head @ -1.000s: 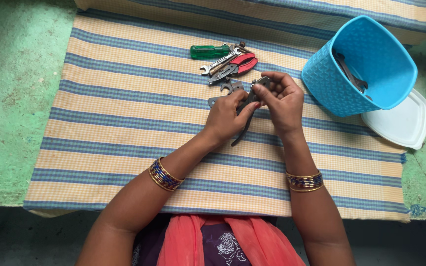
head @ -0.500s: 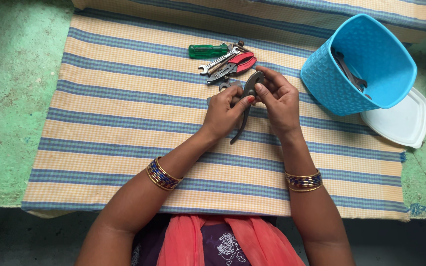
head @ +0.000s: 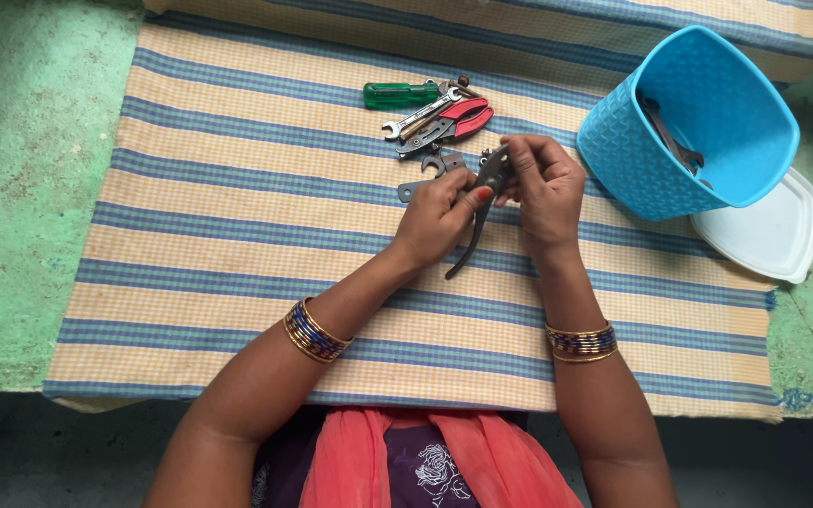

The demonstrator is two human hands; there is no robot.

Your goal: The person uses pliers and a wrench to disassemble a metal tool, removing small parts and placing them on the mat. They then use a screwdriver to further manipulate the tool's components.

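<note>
The left hand (head: pixel 439 212) and right hand (head: pixel 543 183) are both pinching dark pliers (head: pixel 482 202), holding them up just over the striped cloth (head: pixel 237 207), near the tool pile (head: pixel 435 113) and blue tub (head: pixel 613 150).

Dark, dull metal pliers (head: pixel 482 202); woven striped cloth mat (head: pixel 237 216), matt; glossy textured blue plastic tub (head: pixel 632 150); smooth white plastic lid (head: pixel 764 235); rough green floor (head: pixel 21 188).

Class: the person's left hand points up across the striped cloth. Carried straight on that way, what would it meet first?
Probably the dark metal pliers that the left hand already grips; beyond them, the small pile of tools with the red-handled pliers. Depth is uncertain.
</note>
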